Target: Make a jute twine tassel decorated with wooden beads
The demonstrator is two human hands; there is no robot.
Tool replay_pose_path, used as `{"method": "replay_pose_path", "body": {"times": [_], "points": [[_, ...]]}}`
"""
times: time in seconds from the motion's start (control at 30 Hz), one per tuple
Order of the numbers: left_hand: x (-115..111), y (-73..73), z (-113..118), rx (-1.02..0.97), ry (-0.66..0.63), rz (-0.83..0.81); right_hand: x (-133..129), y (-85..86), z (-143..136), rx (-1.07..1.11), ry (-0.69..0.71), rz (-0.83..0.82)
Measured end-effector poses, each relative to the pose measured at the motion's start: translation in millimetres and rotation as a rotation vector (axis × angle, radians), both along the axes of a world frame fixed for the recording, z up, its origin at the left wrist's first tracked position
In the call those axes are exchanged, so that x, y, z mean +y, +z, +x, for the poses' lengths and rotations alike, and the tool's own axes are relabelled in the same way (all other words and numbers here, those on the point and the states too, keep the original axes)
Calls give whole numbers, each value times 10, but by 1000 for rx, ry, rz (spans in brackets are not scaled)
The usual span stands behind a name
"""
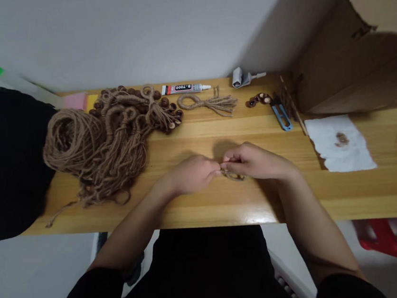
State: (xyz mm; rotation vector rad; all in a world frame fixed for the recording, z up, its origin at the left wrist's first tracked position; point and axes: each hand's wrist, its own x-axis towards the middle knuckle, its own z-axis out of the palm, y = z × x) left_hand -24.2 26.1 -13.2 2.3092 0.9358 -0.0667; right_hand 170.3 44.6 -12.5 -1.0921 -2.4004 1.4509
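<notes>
Near the middle of the wooden table, my left hand (196, 172) and my right hand (249, 160) meet with their fingertips pinched together. Both are closed on a short piece of jute twine (234, 176), whose small loop shows below my right fingers. The rest of the twine is hidden inside my fingers. Beyond my hands lies a tied twine loop with a frayed tail (203, 103). To the left is a large heap of wrapped and knotted twine (123, 135) with dark brown beads among it, beside a coil of twine (72, 137).
A glue tube (185, 88) and a rolled-up tube (244, 77) lie along the wall. Blue-handled snips (281, 114) are near a stained white tissue (340, 142). A cardboard box (352, 61) stands at the back right, and something black (3, 165) covers the left end.
</notes>
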Motion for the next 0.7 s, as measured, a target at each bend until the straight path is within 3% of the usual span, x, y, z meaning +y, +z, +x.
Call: {"method": "replay_pose_path", "body": {"times": [0.13, 0.3, 0.5, 0.7], "points": [[-26, -23, 48, 50, 261, 215, -50, -17, -80, -114, -290, 455], [-57, -96, 77, -91, 470, 341, -137, -92, -178, -194, -359, 856], [-74, -190, 73, -348, 617, 401, -211, -70, -240, -95, -430, 1091], [-91, -201, 76, -403, 580, 453, -231, -33, -245, 13, -454, 1224]]}}
